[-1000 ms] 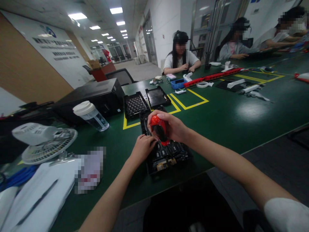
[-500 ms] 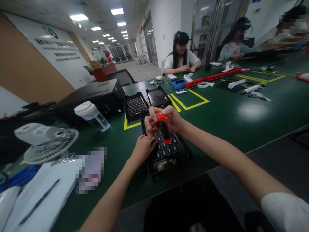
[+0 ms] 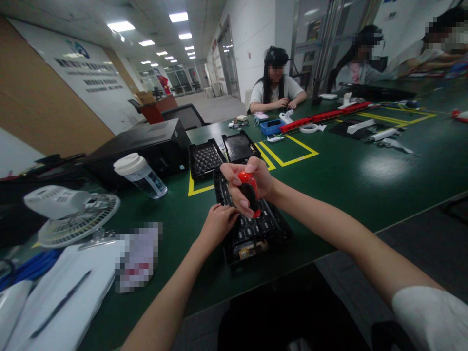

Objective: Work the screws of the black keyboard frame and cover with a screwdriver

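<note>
In front of me on the table lies a black case (image 3: 256, 226) with rows of oblong black cells and a brownish part at its near end. My left hand (image 3: 218, 224) rests at the case's left side, fingers curled over its edge and partly hidden. Above the case, my right hand (image 3: 252, 180) is wrapped round a red-and-black hand tool (image 3: 250, 195). The tool has a rounded red top, a black middle and a red lower end close over the cells. Its working end cannot be made out.
Behind the case lie a studded black tray (image 3: 207, 158) and a black cover (image 3: 240, 146). A lidded cup (image 3: 141, 175), small white fan (image 3: 76, 214) and clipboard papers (image 3: 66, 287) stand left. Across the table sits a co-worker (image 3: 278, 87), near a blue bin (image 3: 271, 127).
My right hand has shifted its grip, its fingers now reaching lower round the red-and-black hand tool and covering more of it. My left hand stays on the case's edge.
</note>
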`<state>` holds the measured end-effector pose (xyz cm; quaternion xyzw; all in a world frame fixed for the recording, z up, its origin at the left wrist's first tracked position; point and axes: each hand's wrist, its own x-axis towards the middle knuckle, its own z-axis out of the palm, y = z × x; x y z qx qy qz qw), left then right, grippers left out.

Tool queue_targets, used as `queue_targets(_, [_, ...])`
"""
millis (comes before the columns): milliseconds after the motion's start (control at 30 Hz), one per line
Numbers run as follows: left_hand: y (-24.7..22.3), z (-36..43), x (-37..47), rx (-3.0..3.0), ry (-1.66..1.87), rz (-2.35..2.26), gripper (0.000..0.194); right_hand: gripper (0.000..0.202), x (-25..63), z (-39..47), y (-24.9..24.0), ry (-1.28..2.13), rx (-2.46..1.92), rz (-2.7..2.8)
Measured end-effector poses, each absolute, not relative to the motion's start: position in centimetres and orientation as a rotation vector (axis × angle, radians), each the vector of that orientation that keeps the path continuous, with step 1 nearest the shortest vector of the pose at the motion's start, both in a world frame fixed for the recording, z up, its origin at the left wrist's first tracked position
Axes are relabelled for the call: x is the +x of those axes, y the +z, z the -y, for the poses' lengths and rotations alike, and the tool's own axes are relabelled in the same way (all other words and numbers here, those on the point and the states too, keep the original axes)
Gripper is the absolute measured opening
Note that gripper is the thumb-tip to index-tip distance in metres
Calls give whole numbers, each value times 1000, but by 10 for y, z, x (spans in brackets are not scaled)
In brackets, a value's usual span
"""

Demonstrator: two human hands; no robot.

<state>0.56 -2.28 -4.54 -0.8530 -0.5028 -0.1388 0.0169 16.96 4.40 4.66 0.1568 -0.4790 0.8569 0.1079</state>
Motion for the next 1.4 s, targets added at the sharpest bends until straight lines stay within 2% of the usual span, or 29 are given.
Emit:
queue_targets(133, [-46, 22, 7, -2640, -436, 1579, 17, 18, 168, -40, 50, 2496, 793, 1471])
queue_targets(233, [-47, 22, 7, -2642, -452, 1576, 17, 18, 170, -36, 49, 2459, 883, 1446])
queue_targets(467, [-46, 21, 7, -2645, -409, 1572, 20, 25, 171, -23, 43, 2446, 846, 1368])
queue_targets(1033, [-47, 21, 6, -2645, -399, 1580, 17, 24, 178, -11, 39, 2307, 660, 1326])
queue_targets(1400, [-43, 26, 9, -2623, -526, 1641, 14, 27, 180, 0, 42, 2167, 528, 1423])
